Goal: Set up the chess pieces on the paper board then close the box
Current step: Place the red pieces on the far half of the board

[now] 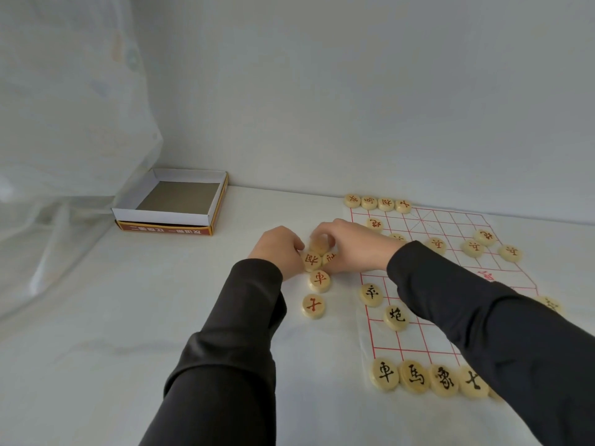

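Chess pieces, round, pale and wooden [319, 280], lie in a small bunch on the white tabletop [96, 317], just beside the left edge of the thin paper board with red lines [415, 336]. The right hand [351, 243] reaches over and pinches one plain-faced piece [318, 243] at the far end of the bunch. The left hand [278, 249] curls against a red-marked piece [311, 260], but I cannot tell if it holds it. Four red pieces [376, 202] sit in a row at the board's far left corner. The rest of that far edge looks bare, so I think the pinched piece must go right and away, and the right hand is nearer. The open white cardboard box [161, 217] waits far left, well apart
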`<state>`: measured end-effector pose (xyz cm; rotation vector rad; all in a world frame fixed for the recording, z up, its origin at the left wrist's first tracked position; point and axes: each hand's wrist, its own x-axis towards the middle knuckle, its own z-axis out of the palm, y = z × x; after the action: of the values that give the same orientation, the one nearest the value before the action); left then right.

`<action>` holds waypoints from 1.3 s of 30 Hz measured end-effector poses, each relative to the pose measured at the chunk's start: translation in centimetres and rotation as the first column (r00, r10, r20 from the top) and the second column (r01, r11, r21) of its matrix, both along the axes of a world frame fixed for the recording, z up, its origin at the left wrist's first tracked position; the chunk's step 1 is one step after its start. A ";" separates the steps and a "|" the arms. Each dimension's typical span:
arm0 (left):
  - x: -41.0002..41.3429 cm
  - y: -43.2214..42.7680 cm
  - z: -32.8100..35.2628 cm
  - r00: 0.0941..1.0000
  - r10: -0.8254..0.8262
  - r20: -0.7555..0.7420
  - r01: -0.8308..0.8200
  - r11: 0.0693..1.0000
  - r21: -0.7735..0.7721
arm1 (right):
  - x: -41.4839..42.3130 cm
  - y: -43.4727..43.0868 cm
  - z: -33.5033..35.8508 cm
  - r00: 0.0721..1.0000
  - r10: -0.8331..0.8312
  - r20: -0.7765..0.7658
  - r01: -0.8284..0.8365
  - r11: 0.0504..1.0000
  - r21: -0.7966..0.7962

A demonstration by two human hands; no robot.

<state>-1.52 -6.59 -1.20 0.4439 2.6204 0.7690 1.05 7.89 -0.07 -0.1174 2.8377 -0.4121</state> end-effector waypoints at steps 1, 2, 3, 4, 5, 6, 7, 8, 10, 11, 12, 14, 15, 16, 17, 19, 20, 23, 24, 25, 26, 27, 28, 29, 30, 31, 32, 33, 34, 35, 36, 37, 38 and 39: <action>-0.1 0.0 -0.1 1.000 0.018 -0.003 -0.018 1.000 0.006 | -0.1 -0.1 -0.1 1.000 -0.010 -0.012 0.010 1.000 0.006; -0.1 0.0 -0.2 0.999 0.034 -0.006 -0.034 0.999 0.011 | -0.2 -0.2 -0.3 1.000 -0.018 -0.024 0.018 1.000 0.015; -0.2 0.1 -0.3 0.999 0.047 -0.009 -0.047 0.999 0.014 | -0.3 -0.2 -0.4 0.999 -0.024 -0.037 0.025 0.999 0.022; -0.3 0.0 -0.4 0.998 0.059 -0.012 -0.059 0.998 0.018 | -0.4 -0.3 -0.6 0.998 -0.032 -0.049 0.033 0.999 0.023; -0.3 0.0 -0.4 0.997 0.070 -0.010 -0.070 0.997 0.025 | -0.4 -0.3 -0.7 0.998 -0.039 -0.059 0.040 0.999 0.019; -0.3 -0.1 -0.4 0.997 0.080 -0.006 -0.080 0.996 0.033 | -0.4 -0.3 -0.7 0.997 -0.043 -0.066 0.044 0.999 0.011; -0.4 -0.1 -0.4 0.996 0.088 -0.001 -0.088 0.995 0.040 | -0.4 -0.3 -0.7 0.996 -0.045 -0.071 0.045 0.999 0.001; -0.4 -0.1 -0.4 0.995 0.095 0.004 -0.095 0.994 0.046 | -0.4 -0.3 -0.7 0.996 -0.046 -0.075 0.045 0.999 -0.011; -0.5 -0.2 -0.4 0.993 0.120 0.019 -0.121 0.991 0.060 | -0.2 -0.2 -0.7 0.996 -0.048 -0.079 0.046 0.998 -0.031; -0.5 -0.2 -0.4 0.990 0.137 0.029 -0.138 0.988 0.068 | -0.1 -0.2 -0.7 0.995 -0.050 -0.083 0.047 0.998 -0.038; -0.5 -0.3 -0.4 0.988 0.153 0.036 -0.155 0.985 0.072 | -0.1 -0.2 -0.8 0.995 -0.053 -0.088 0.050 0.998 -0.046; -0.6 -0.3 -0.3 0.983 0.177 0.042 -0.180 0.981 0.073 | -0.1 -0.2 -1.0 0.993 -0.061 -0.097 0.055 0.997 -0.057; -0.6 -0.3 -0.3 0.982 0.185 0.047 -0.188 0.980 0.073 | -0.1 -0.3 -1.1 0.993 -0.063 -0.100 0.058 0.997 -0.055; -0.5 -0.3 -0.2 0.980 0.191 0.053 -0.194 0.978 0.073 | -0.1 -0.4 -1.1 0.993 -0.064 -0.103 0.059 0.997 -0.051; -0.5 -0.2 -0.2 0.979 0.195 0.059 -0.199 0.977 0.074 | -0.1 -0.5 -1.2 0.992 -0.064 -0.107 0.059 0.997 -0.046; -0.5 -0.2 -0.3 0.977 0.202 0.063 -0.206 0.976 0.075 | -0.1 -0.6 -1.3 0.991 -0.061 -0.121 0.056 0.998 -0.041; -0.5 -0.2 -0.3 0.977 0.203 0.064 -0.208 0.975 0.075 | -0.1 -0.7 -1.4 0.990 -0.058 -0.128 0.054 0.998 -0.040; -0.6 -0.6 -0.1 0.978 0.203 0.045 -0.205 0.977 0.064 | 0.0 -0.7 -1.4 0.989 -0.059 -0.136 0.050 0.996 -0.070; -0.7 -0.9 -0.1 0.978 0.204 0.036 -0.206 0.977 0.057 | 0.0 -0.6 -1.4 0.989 -0.066 -0.135 0.053 0.994 -0.097; -0.8 -1.2 0.0 0.978 0.205 0.034 -0.207 0.977 0.050 | 0.1 -0.6 -1.3 0.988 -0.077 -0.132 0.060 0.990 -0.129; -0.9 -1.5 0.1 0.978 0.205 0.044 -0.207 0.977 0.049 | 0.1 -0.4 -1.4 0.987 -0.091 -0.130 0.069 0.985 -0.160; -1.0 -1.7 0.1 0.978 0.201 0.061 -0.204 0.978 0.052 | 0.2 -0.3 -1.4 0.986 -0.106 -0.126 0.081 0.978 -0.191; -1.0 -1.9 0.1 0.978 0.193 0.078 -0.197 0.979 0.054 | 0.3 -0.2 -1.4 0.985 -0.121 -0.124 0.093 0.972 -0.216; -1.1 -2.0 0.1 0.980 0.181 0.087 -0.186 0.981 0.053 | 0.4 0.0 -1.4 0.984 -0.134 -0.121 0.103 0.967 -0.232; -1.1 -2.1 0.1 0.982 0.168 0.091 -0.174 0.983 0.052 | 0.6 0.1 -1.4 0.983 -0.143 -0.118 0.112 0.965 -0.238; -1.1 -2.0 0.0 0.984 0.154 0.090 -0.159 0.986 0.054 | 0.7 0.2 -1.4 0.982 -0.150 -0.114 0.120 0.964 -0.238; -1.1 -2.0 -0.1 0.986 0.138 0.091 -0.144 0.988 0.058 | 0.9 0.2 -1.4 0.982 -0.157 -0.108 0.128 0.963 -0.238; -1.1 -1.9 -0.1 0.989 0.120 0.092 -0.126 0.990 0.061 | 1.1 0.2 -1.3 0.982 -0.162 -0.102 0.134 0.962 -0.239; -1.1 -1.8 -0.1 0.990 0.103 0.093 -0.109 0.992 0.060 | 1.3 0.2 -1.2 0.982 -0.163 -0.095 0.136 0.961 -0.240; -1.0 -1.7 0.0 0.992 0.087 0.091 -0.092 0.994 0.054 | 1.5 0.2 -1.1 0.983 -0.159 -0.087 0.134 0.962 -0.238; -1.0 -1.6 0.0 0.993 0.075 0.086 -0.079 0.996 0.044 | 1.6 0.1 -0.9 0.986 -0.149 -0.077 0.128 0.965 -0.231; -1.0 -1.6 0.1 0.995 0.066 0.081 -0.069 0.997 0.031 | 1.7 0.0 -0.7 0.989 -0.132 -0.060 0.117 0.969 -0.216; -0.9 -1.6 0.1 0.995 0.059 0.076 -0.061 0.998 0.020 | 1.8 -0.1 -0.5 0.993 -0.114 -0.039 0.104 0.975 -0.197; -0.9 -1.5 0.2 0.996 0.053 0.068 -0.054 0.998 0.010 | 1.9 -0.2 -0.4 0.995 -0.099 -0.017 0.094 0.980 -0.178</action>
<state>-2.39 -8.12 -1.01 0.3455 2.5752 0.8028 2.95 7.71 -0.45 -0.0196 2.8357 -0.6883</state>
